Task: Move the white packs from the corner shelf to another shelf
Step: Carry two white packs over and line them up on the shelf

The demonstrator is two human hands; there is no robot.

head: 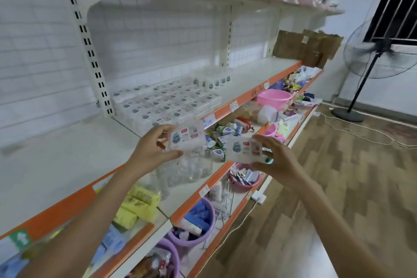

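Shelving runs left to right along the tiled wall; the near-left shelf [56, 160] shows bare white board, and past the slotted upright [90, 52] the next bay carries the stack of white packs [167, 101], laid flat in rows near its front left. Left hand [153, 144] holds one white pack [186, 137] in front of that stack — thumb below, fingers curled over the top edge, clamped on the wrapper. Right hand [274, 160] holds a second white pack [244, 150] just right of the first, fingers and thumb spread round its right end, pinching it. Both packs are in the air over the lower shelves, touching no shelf, apart from each other. Below them: clear glass jars [191, 169], small loose sachets [222, 135], a pink basin [274, 97] further right. Judgement: mid-carry, one pack per hand, many left on the stack. Risks — the soft wrappers are held by their edges only, so a pack could slip and fall among the jars; a low swing of either hand could knock a jar; setting a pack down carelessly could shift the neat rows. Destination shelf cannot be told from this view.
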